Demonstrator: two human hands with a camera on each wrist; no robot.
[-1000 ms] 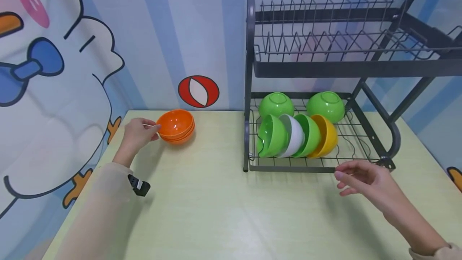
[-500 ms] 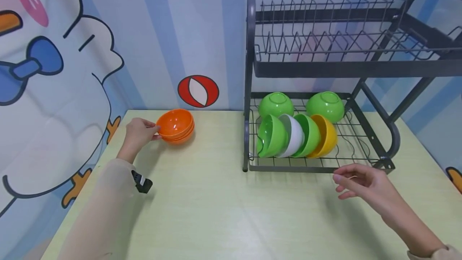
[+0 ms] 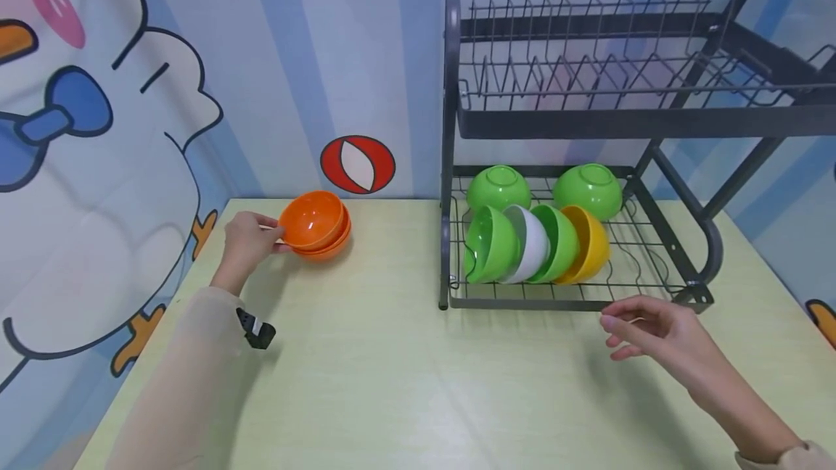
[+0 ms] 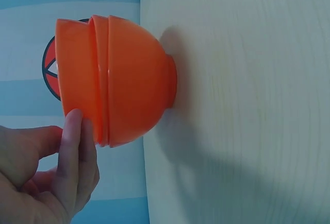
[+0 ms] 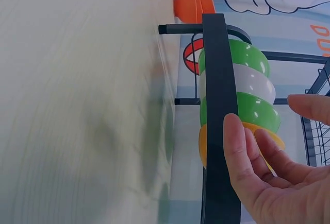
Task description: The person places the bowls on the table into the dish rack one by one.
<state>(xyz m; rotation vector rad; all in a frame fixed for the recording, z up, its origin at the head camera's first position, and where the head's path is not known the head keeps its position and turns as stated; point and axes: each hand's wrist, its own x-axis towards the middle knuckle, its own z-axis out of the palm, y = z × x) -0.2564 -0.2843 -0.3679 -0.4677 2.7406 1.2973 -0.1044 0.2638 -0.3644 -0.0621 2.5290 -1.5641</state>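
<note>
At the back left of the table, my left hand (image 3: 250,244) pinches the rim of the top orange bowl (image 3: 312,220) between thumb and fingers. That bowl is tilted and partly raised out of the other orange bowls (image 3: 339,246) nested beneath it. In the left wrist view, a gap shows between the top bowl (image 4: 77,69) and the lower bowls (image 4: 136,80). My right hand (image 3: 660,328) hovers before the front edge of the dish rack (image 3: 529,304), holding nothing, its fingers loosely bent with the thumb apart from them.
On the rack's lower tier stand a green bowl (image 3: 491,245), a white bowl (image 3: 526,245), another green bowl (image 3: 555,244) and a yellow bowl (image 3: 588,245) in a row. Behind them, two green bowls (image 3: 499,189) lie upside down. The upper tier (image 3: 627,124) overhangs them.
The top orange bowl has risen slightly and shifted left, separating from the stack below, with my left hand pinching its rim. My right hand has hardly moved.
</note>
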